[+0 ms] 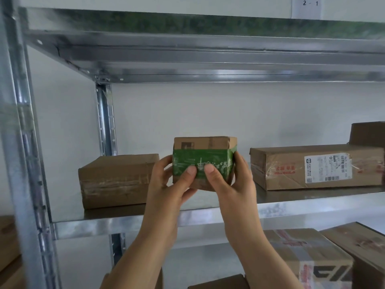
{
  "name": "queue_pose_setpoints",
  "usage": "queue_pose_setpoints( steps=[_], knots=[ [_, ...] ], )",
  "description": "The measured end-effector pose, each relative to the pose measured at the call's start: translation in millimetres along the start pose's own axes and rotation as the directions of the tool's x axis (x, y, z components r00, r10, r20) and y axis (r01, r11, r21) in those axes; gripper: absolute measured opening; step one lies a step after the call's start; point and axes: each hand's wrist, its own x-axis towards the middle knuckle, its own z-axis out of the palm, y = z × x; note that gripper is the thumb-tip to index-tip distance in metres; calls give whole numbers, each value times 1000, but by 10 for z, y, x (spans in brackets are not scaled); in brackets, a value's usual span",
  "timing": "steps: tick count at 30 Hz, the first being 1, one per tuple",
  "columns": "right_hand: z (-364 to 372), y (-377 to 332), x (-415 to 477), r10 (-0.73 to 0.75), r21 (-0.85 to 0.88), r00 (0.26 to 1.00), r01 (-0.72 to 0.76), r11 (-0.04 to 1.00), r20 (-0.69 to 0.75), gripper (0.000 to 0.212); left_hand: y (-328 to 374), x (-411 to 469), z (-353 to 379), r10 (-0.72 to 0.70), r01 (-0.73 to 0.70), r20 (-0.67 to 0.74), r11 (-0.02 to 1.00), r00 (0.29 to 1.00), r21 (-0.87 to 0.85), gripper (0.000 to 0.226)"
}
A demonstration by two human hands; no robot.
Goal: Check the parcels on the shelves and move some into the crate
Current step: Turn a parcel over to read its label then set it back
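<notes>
A small cardboard parcel with a green tape band (203, 153) is held up in front of the middle metal shelf (116, 224). My left hand (168, 188) grips its left side with the thumb pressed on the green band. My right hand (231, 184) grips its right side, thumb on the band beside the other thumb. On the shelf, a plain brown parcel (116, 180) lies to the left and a flat parcel with a white label (316, 166) lies to the right. No crate is in view.
Another brown box (367, 133) stands behind the labelled parcel at the far right. Several taped parcels (308, 255) lie on the lower shelf, right. A steel upright (25, 163) runs down the left, and the upper shelf (208, 53) hangs overhead. More cardboard sits at the lower left (8, 247).
</notes>
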Motion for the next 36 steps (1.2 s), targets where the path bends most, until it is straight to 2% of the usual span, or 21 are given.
queue_pose_setpoints(
  steps=[2, 5, 7, 14, 21, 27, 31, 36],
  knots=[
    [-16, -36, -11, 7, 35, 999, -6, 999, -33, 49, 11, -18, 5, 3, -3, -3, 1000, 1000, 20, 56],
    [-52, -97, -21, 57, 188, 997, -45, 981, -56, 36, 41, -31, 13, -3, 3, -9, 1000, 1000, 31, 46],
    [-75, -149, -23, 87, 257, 994, -65, 964, -73, 35, 77, -41, 20, -22, 22, -2, 1000, 1000, 13, 43],
    [-204, -232, 12, 174, 327, 976, -123, 937, -130, 23, 149, -31, -30, -185, 176, -70, 977, 980, -117, 38],
    [-266, -206, 63, 216, 403, 969, -150, 903, -123, 12, 168, -5, -100, -190, 173, -131, 976, 973, -133, 62],
    [-301, -196, 64, 295, 540, 953, -211, 815, -74, 18, 163, 18, -143, -202, 177, -173, 973, 964, -147, 73],
    [-330, -195, 29, 321, 615, 947, -266, 742, 22, 24, 135, 25, -170, -235, 210, -174, 966, 956, -148, 74],
    [-369, -190, 26, 308, 656, 945, -300, 693, 108, 49, 128, 50, -180, -291, 262, -149, 946, 945, -189, 91]
  ],
)
